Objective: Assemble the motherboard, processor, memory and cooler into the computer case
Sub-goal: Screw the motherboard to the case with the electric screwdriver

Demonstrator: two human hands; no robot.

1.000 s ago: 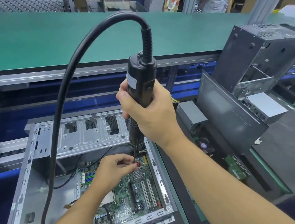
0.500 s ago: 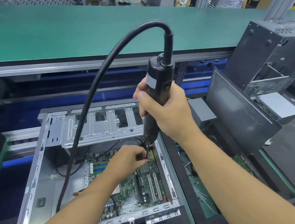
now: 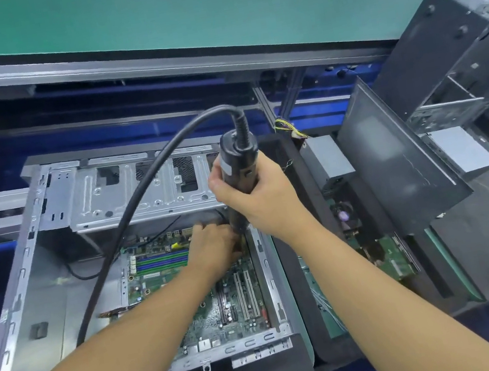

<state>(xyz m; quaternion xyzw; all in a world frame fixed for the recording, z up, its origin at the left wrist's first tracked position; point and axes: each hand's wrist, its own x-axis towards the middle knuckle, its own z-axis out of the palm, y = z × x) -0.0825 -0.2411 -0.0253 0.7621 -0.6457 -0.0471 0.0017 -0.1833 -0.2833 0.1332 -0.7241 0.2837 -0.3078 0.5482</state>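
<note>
- The long green-matted bench [image 3: 206, 12] runs across the back, well apart from the work.
- The open silver-grey steel computer case [image 3: 35, 287] lies on its side below the bench. Its perforated drive cage [image 3: 139, 187] stands at the far end, close by the spot being worked.
- A black tower case [image 3: 395, 158] leans to the right, with a grey power-supply box [image 3: 326, 157] between the two; neither blocks the tool.
- The green motherboard [image 3: 226, 312] lies on the case floor, its memory slots [image 3: 161, 260] apparently empty.
- The black corded electric screwdriver [image 3: 238, 166] stands nearly upright over the board's far right corner. Its thick cable [image 3: 132, 224] loops across the case.
- The right hand [image 3: 258, 196] is clenched round the driver's barrel.
- The left hand [image 3: 215, 249] gathers at the bit; whether it pinches a screw is hidden.
- The step is probably screwing the board down. Next, the bit needs to sit square on the screw with the fingers drawn clear.
</note>
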